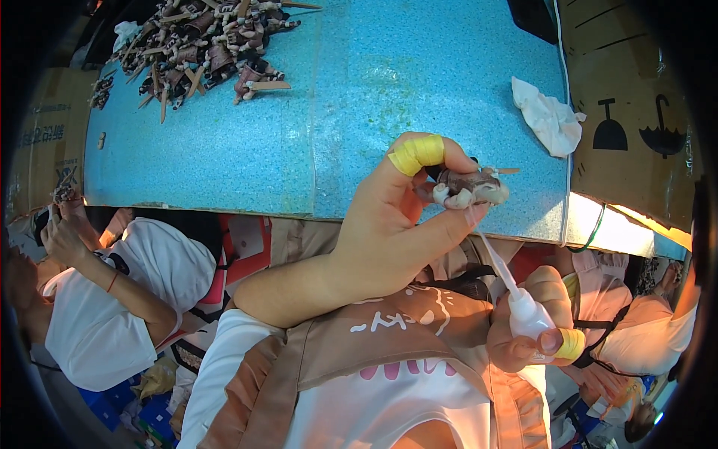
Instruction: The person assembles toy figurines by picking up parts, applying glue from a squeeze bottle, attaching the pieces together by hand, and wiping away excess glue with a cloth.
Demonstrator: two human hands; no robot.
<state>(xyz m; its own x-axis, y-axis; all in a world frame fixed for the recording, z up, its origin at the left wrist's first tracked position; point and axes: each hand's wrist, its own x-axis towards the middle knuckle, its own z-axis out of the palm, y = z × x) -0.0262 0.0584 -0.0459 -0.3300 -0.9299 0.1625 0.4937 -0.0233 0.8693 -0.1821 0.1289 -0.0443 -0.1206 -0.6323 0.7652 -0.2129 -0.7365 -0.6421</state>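
Observation:
My left hand (pixel 404 217), with yellow tape round one finger, pinches a small painted figurine (pixel 471 187) between thumb and index finger above the table's near edge. The figurine has a brown body and pale parts, and a thin flat brown piece sticks out at its right. My right hand (pixel 535 322) is wrapped round a small white squeeze bottle (pixel 529 316), yellow tape on a finger here too. The bottle's long thin nozzle (pixel 496 258) points up toward the figurine, its tip close to my left thumb. Whether the tip touches the figurine I cannot tell.
A pile of similar figurines (pixel 202 52) covers the far left of the blue table (pixel 359 97). A crumpled white tissue (pixel 547 116) lies at the right edge. Cardboard boxes (pixel 628 90) flank the table. Co-workers (pixel 127 284) sit on both sides.

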